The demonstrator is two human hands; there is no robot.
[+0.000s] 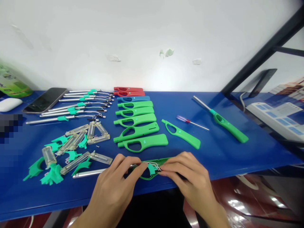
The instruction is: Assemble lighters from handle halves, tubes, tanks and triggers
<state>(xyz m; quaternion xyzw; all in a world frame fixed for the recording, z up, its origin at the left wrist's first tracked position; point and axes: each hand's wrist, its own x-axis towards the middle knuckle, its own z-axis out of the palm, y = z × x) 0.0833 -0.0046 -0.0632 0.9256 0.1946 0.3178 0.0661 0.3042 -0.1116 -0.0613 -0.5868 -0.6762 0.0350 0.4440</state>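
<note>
At the table's front edge lies an open green lighter shell with a teal trigger inside it. My left hand is closed around the front of this shell, where a silver metal tube sticks out to the left. Thin white wires loop across the shell between my hands. With fingertips pinched together, my right hand grips the wires at the shell's handle end; its fingers cover what lies beneath. Just beyond my hands, several green shell halves lie in a column.
Left are metal tubes with wires, clear fuel tanks and teal triggers. A phone lies behind. Right are a loose green shell half, a screwdriver and an assembled lighter. Red shells lie near the wall.
</note>
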